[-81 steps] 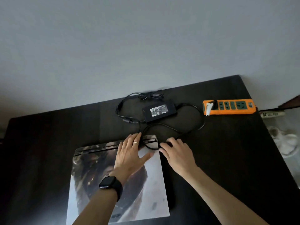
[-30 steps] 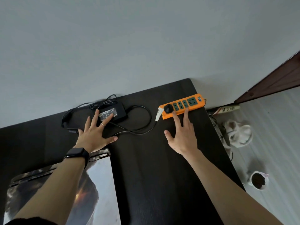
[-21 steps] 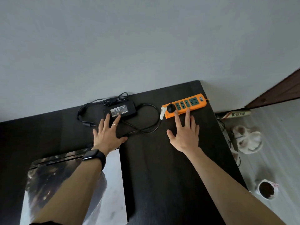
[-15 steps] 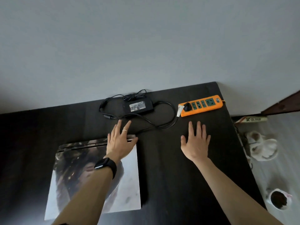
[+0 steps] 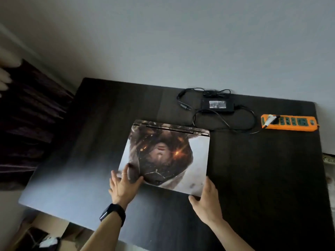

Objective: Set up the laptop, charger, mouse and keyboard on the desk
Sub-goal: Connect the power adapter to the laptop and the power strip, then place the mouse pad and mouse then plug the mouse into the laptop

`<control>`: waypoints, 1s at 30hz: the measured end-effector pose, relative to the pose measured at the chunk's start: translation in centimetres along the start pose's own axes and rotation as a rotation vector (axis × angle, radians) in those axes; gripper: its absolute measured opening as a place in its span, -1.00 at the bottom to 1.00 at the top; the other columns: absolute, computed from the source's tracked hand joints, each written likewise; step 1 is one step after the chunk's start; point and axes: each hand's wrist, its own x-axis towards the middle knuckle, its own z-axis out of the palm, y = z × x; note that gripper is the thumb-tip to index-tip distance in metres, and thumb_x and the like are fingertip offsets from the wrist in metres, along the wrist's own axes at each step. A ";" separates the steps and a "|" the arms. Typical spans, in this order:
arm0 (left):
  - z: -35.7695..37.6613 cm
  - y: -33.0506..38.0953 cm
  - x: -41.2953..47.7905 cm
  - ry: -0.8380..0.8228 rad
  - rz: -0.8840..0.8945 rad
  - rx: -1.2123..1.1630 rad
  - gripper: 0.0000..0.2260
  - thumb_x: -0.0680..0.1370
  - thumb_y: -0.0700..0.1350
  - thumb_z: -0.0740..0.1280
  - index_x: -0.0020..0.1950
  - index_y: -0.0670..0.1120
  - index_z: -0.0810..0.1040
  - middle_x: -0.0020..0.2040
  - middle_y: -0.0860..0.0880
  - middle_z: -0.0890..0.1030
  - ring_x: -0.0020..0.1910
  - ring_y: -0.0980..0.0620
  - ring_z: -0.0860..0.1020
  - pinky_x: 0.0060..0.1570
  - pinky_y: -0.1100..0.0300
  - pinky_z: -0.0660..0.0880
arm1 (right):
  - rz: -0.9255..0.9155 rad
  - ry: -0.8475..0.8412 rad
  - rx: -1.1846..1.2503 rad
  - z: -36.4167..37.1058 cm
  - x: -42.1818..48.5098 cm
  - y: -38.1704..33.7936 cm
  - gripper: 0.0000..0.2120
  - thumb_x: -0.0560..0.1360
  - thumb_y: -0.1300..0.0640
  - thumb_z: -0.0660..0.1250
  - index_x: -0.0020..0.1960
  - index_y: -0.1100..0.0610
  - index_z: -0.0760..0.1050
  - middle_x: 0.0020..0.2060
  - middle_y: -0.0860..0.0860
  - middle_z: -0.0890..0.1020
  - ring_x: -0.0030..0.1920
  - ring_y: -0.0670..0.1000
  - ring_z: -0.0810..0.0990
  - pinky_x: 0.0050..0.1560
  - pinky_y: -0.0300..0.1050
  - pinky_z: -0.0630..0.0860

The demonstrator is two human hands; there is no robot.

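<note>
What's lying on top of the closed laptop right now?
On the laptop lid, only the left hand rests, fingers flat near the front left corner. The right hand grips the front right corner; anything underneath is hidden.

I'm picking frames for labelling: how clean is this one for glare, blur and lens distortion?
Head view: dim overall; a pale sheen washes the near left of the desk; the laptop lid art is legible, but the charger label is too soft to read; the wide-angle lens skews the desk's outline; the left border is smeared.
</note>
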 end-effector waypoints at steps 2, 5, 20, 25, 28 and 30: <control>-0.5 -1.5 0.5 -0.035 -0.026 -0.121 -0.16 0.39 0.30 0.43 0.56 0.24 0.08 0.52 -0.24 0.18 0.45 -0.31 0.26 0.42 -0.16 0.26 | 0.043 0.040 -0.028 0.5 -0.4 -1.0 -0.02 0.39 0.00 0.57 0.60 0.18 0.06 0.49 0.12 0.31 0.45 0.15 0.36 0.39 -0.01 0.42; -0.9 -2.6 1.3 -0.029 0.062 -0.215 -0.13 0.39 0.19 0.50 0.59 0.13 0.12 0.39 -0.14 0.43 0.37 -0.19 0.34 0.39 -0.06 0.31 | 0.097 0.096 -0.042 1.2 -0.7 -1.7 -0.01 0.34 0.06 0.61 0.58 0.19 0.12 0.41 0.18 0.38 0.35 0.23 0.45 0.33 0.08 0.48; -1.3 -5.9 2.5 -0.099 0.280 -0.219 -0.19 0.48 0.20 0.40 0.58 0.23 -0.02 0.58 -0.07 0.18 0.51 -0.14 0.22 0.43 -0.15 0.30 | 0.308 0.172 -0.087 5.9 -5.1 -4.4 -0.07 0.47 -0.01 0.49 0.61 0.21 0.00 0.51 0.23 0.24 0.43 0.25 0.37 0.34 0.08 0.41; -0.3 -10.7 -2.6 -0.173 0.270 -0.261 -0.33 0.51 0.01 0.38 0.57 0.08 0.18 0.52 -0.04 0.30 0.44 -0.07 0.37 0.41 0.07 0.35 | 0.014 -0.034 -0.205 9.5 -11.3 -5.8 -0.33 0.53 -0.04 0.36 0.57 0.01 0.20 0.55 0.07 0.19 0.46 0.12 0.32 0.42 -0.06 0.28; 0.1 -16.4 -6.8 -0.176 0.188 -0.334 -0.39 0.53 0.00 0.36 0.55 0.02 0.25 0.50 0.00 0.33 0.43 0.01 0.37 0.39 0.19 0.30 | -0.197 -0.200 -0.226 12.8 -14.2 -8.2 -0.49 0.54 -0.01 0.35 0.48 -0.06 0.38 0.48 -0.02 0.33 0.42 0.06 0.34 0.41 -0.12 0.25; 0.2 -20.3 -9.3 -0.154 0.095 -0.373 -0.45 0.55 0.02 0.33 0.53 0.02 0.29 0.47 0.02 0.37 0.42 0.04 0.38 0.36 0.22 0.30 | -0.313 -0.296 -0.259 14.8 -15.4 -9.9 -0.56 0.55 -0.01 0.34 0.42 -0.08 0.45 0.41 -0.07 0.41 0.39 0.03 0.37 0.40 -0.15 0.25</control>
